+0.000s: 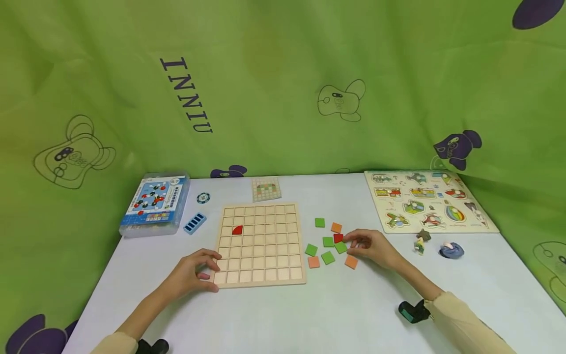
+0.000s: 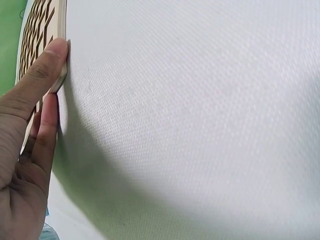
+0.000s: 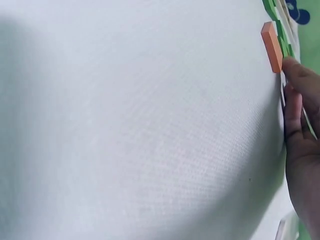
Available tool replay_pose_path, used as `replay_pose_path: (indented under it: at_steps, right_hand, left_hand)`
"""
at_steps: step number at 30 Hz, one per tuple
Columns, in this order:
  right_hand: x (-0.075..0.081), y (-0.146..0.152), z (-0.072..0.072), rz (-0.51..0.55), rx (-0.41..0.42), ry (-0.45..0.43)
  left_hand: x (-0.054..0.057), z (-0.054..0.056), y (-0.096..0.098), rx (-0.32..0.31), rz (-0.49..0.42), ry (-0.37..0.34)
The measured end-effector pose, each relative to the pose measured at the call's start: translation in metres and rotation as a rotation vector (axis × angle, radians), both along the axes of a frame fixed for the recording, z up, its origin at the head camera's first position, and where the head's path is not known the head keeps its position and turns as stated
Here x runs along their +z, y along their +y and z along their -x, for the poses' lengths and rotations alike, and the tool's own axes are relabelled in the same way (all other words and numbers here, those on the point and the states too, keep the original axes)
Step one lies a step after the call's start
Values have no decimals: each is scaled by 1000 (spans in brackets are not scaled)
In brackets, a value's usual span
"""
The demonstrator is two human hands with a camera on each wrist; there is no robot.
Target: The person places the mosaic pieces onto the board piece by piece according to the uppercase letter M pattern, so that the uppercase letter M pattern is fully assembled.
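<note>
A square wooden grid board [image 1: 258,250] lies flat on the table, one rounded red piece [image 1: 237,230] in a cell near its upper left. My left hand [image 1: 191,276] grips the board's near left corner, thumb at the front edge and fingers along the left side; the left wrist view shows the thumb [image 2: 42,70] on that corner. To the right of the board, my right hand [image 1: 375,247] reaches into loose tiles, index fingertip right at a red tile [image 1: 338,238]. Its thumb is close to a green tile [image 1: 340,247] and an orange tile [image 1: 351,262].
Several green and orange tiles, one a green tile [image 1: 320,222], lie scattered near the board. Behind it sits a pattern card [image 1: 266,189]. At left are a boxed set [image 1: 155,204], a blue piece [image 1: 195,223] and a round chip [image 1: 203,197]. A picture puzzle [image 1: 431,201] and small figures [image 1: 420,245] lie right.
</note>
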State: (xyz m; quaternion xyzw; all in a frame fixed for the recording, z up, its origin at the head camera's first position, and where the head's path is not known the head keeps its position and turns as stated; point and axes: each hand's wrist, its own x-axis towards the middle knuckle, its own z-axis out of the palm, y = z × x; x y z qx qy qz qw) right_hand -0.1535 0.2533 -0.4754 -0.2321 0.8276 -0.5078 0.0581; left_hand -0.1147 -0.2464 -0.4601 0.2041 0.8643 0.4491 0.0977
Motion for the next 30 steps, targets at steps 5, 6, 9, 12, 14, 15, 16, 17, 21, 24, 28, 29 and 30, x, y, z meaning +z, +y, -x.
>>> replay_pose_path:
  at_steps: [5, 6, 9, 12, 14, 15, 16, 17, 21, 24, 28, 29, 30]
  right_hand:
    - [10, -7, -2, -54, -2, 30]
    - [15, -9, -4, -60, -14, 18]
    - [17, -9, -7, -16, -50, -47]
    - [14, -8, -9, 72, -106, -121]
    - [11, -11, -9, 131, -147, -144]
    - [12, -16, -9, 151, -172, -150]
    - [13, -22, -8, 164, -198, -155]
    - [14, -29, -5, 179, -223, -160]
    - [14, -61, 9, 214, -273, -176]
    - [15, -89, 19, 236, -265, -173]
    - [16, -130, 31, 258, -226, -161]
    - [16, -141, 33, 252, -213, -156]
    - [15, -151, 36, 240, -204, -145]
  left_hand:
    - [-1, -1, 1, -3, -4, 9]
    - [-1, -1, 1, -3, -1, 12]
    - [-3, 0, 1, -1, 10, 14]
    - [-5, 1, 3, -7, 23, 19]
    - [-5, 2, 5, -6, 38, 19]
    - [-5, 2, 6, -4, 43, 20]
    - [-5, 3, 6, 0, 48, 19]
    - [-5, 3, 6, 6, 55, 18]
    - [-3, 1, 7, 29, 71, 8]
    - [-1, 0, 7, 39, 72, -7]
    - [1, 0, 7, 50, 80, -11]
    - [1, 0, 6, 55, 84, -9]
    - [1, 0, 6, 58, 86, -6]
